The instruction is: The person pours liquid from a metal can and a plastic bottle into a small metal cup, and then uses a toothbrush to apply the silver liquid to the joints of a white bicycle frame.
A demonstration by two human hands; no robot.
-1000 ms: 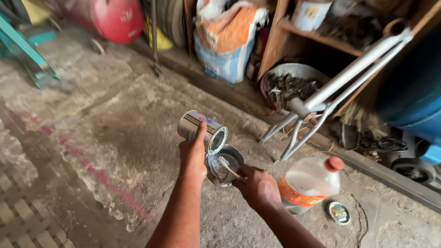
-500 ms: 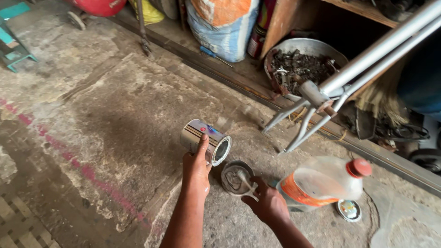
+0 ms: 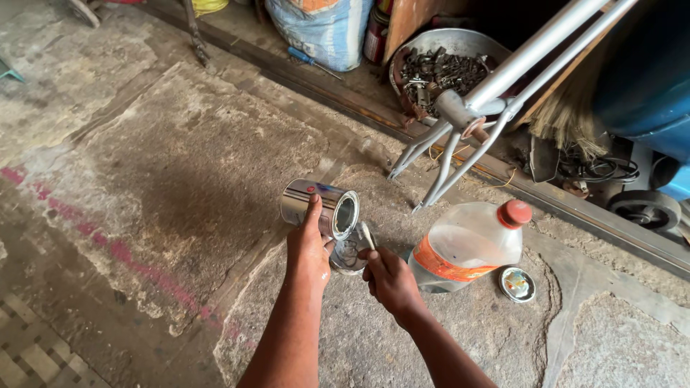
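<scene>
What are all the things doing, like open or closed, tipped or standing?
Left hand: gripping the shiny tin.
Shiny tin: open, tipped on its side over the small container.
Small container: open, on the floor.
Right hand: holding a thin tool.
Plastic bottle: capped, lying tilted.
Round lid: off, flat on the floor.
Metal basin: full of scrap parts.

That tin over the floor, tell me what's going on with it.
A person crouches over a concrete floor. The left hand holds a shiny metal tin tipped on its side, mouth over a smaller container below. The right hand holds a thin stick-like tool at that container. A plastic bottle with a red cap lies beside them, with a round lid on the floor and a grey bicycle frame behind.
</scene>
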